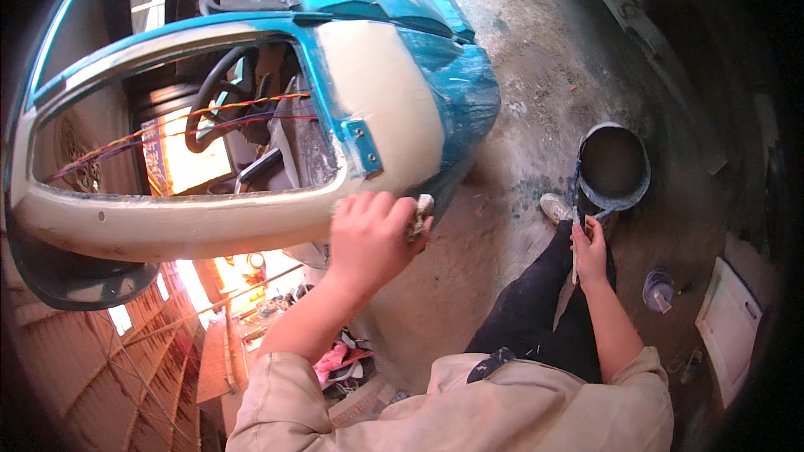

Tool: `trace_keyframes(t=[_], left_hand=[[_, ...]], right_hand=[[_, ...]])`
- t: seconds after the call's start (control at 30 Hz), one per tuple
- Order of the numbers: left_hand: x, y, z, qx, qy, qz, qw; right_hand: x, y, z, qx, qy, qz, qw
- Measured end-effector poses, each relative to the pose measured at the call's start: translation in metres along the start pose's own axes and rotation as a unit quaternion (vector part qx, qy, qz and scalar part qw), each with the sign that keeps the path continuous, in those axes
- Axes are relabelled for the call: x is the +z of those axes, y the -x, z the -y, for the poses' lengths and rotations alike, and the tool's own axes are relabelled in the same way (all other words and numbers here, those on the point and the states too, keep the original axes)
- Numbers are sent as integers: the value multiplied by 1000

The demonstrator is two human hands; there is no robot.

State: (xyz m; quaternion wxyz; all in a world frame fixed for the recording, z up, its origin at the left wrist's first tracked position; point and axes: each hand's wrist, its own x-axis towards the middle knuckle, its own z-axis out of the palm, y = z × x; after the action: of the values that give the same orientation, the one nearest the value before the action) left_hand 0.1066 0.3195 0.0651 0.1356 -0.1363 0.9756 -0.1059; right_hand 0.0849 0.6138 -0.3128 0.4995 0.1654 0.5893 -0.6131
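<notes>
— Two hands at work? What's ahead of them?
— A teal vehicle door (251, 117), putty-coated. Left hand (368, 230) pinches a sanding pad (421, 216) against its lower frame; right hand (589, 247) grips a bucket (614, 169) handle. Best kept flat, with even strokes.

A small, crumpled pale pad (421, 214), seemingly sanding paper or cloth, is gripped in the fingers of the left hand (373, 234) and pressed against the lower edge of a vehicle door (377, 100), whose teal paint is largely covered by smooth beige filler around the open window frame. A dark round bucket (614, 166) with a pale, paint-smeared rim is seen standing upright on the concrete floor, and its thin handle is held by the right hand (590, 249) above the knee.
</notes>
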Motion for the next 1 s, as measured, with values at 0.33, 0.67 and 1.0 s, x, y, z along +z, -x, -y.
trace_keyframes(t=[0.33, 0.67, 1.0], left_hand=[[-192, 50, 69, 56, -180, -141, 972], [-235, -3, 156, 106, -334, -166, 922], [-217, -24, 170, 191, -327, -75, 923]], right_hand=[[97, 20, 73, -210, 211, 18, 955], [252, 82, 220, -453, 201, 122, 860], [280, 31, 253, -533, 254, 199, 782]])
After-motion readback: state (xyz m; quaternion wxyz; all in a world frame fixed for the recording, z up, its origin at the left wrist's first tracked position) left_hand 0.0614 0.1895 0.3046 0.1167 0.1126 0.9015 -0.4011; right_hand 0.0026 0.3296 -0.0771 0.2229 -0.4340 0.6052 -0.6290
